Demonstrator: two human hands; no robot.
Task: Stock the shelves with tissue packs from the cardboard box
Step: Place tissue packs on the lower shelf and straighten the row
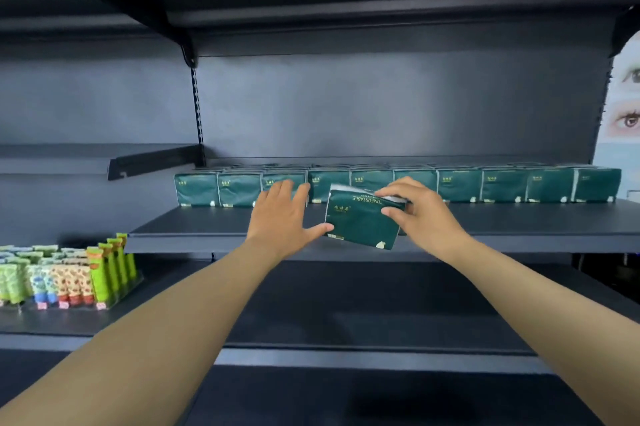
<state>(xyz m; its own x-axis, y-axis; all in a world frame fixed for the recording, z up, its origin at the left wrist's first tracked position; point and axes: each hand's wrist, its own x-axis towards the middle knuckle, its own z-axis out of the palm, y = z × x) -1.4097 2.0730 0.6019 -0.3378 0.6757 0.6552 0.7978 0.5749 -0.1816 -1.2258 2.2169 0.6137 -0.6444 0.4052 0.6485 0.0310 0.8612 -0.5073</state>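
Two hands at one green tissue pack (363,223), above the shelf (207,228) front edge.
Right hand (420,214) gripping its top corner, pack tilted; left hand (282,214) spread flat, thumb touching its lower corner. Row of packs (460,184) behind.

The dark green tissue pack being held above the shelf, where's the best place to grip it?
Grip the dark green soft-wrapped tissue pack across its short ends, coming from the front, probably. It hangs tilted with those ends exposed; the right hand already pinches one end, and the left hand touches the other.
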